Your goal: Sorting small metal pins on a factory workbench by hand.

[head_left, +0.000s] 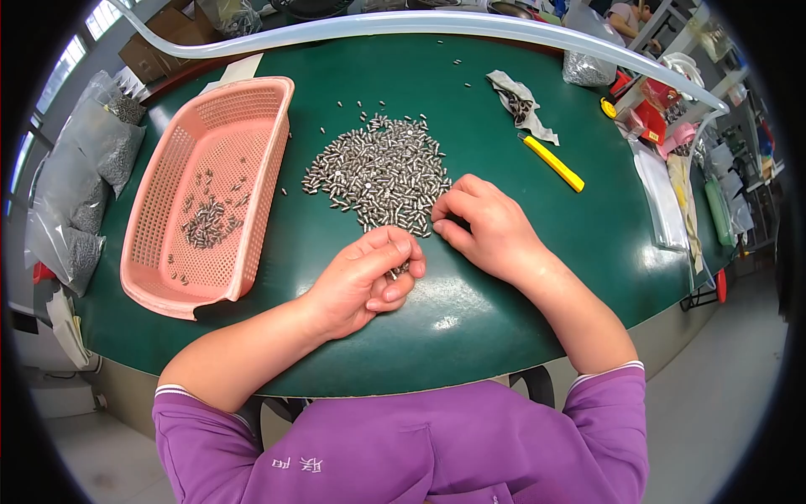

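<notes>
A heap of small, shiny metal pins [382, 168] with rounded ends lies on the green table. My left hand [357, 273] is curled in front of the heap's near edge, closed around several of the metal pins, which show between its fingers. At the heap's right edge, my right hand [491, 223] has its fingers bent and its thumb close to the index finger, touching the outermost pins. Whatever sits between those fingertips is hidden. Left of the heap stands a pink perforated plastic basket [262, 197] with a smaller cluster of pins on its bottom.
A yellow utility knife [552, 163] lies to the right, below a crumpled grey cloth [525, 107] with dark bits on it. Clear bags of metal parts [113, 147] line the left edge. A pale tube [403, 23] arches across the far side. Plastic sleeves [659, 197] lie at the right.
</notes>
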{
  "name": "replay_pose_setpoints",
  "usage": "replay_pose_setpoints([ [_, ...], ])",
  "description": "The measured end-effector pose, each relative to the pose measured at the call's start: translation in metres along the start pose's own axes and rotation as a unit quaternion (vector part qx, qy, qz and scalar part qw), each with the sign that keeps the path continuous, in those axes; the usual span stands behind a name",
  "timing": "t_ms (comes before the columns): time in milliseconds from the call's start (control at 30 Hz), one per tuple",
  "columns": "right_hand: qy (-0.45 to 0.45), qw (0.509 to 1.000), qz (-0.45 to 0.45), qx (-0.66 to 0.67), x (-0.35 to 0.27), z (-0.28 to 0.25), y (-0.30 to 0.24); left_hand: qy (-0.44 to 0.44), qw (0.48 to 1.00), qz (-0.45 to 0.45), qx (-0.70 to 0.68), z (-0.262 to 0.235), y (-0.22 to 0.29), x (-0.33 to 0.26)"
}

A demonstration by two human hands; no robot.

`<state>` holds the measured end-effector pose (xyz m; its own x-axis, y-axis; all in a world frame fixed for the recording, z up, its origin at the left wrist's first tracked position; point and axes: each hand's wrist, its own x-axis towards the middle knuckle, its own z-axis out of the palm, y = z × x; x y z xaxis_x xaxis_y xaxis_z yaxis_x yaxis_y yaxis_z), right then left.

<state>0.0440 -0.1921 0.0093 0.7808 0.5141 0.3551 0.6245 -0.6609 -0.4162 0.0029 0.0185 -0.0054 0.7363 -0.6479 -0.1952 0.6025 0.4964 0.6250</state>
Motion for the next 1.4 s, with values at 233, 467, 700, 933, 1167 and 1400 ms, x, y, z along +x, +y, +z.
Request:
replay_pose_setpoints([
  [233,0.010,0.993,-0.048,0.111,0.002,-0.013,-0.020,0.005,1.000,-0.001,0.012,0.003,0.001,-0.002],
  [467,0.024,0.982,-0.118,0.146,-0.001,-0.012,-0.025,0.005,0.999,-0.008,0.036,0.003,-0.001,-0.002],
  [700,-0.016,0.997,-0.042,0.063,-0.001,-0.006,-0.013,0.020,0.999,-0.003,0.030,0.004,0.000,0.000],
  [933,-0.040,0.998,-0.028,0.030,-0.005,-0.002,-0.012,0.020,0.999,-0.002,0.029,0.004,0.002,0.000],
  [1167,-0.014,0.999,-0.010,0.033,-0.004,-0.001,-0.007,0.003,1.000,0.003,0.003,0.001,0.002,-0.002],
  [1400,-0.014,0.998,0.003,0.055,-0.002,-0.003,-0.012,0.003,1.000,-0.001,0.005,-0.001,0.001,-0.001],
])
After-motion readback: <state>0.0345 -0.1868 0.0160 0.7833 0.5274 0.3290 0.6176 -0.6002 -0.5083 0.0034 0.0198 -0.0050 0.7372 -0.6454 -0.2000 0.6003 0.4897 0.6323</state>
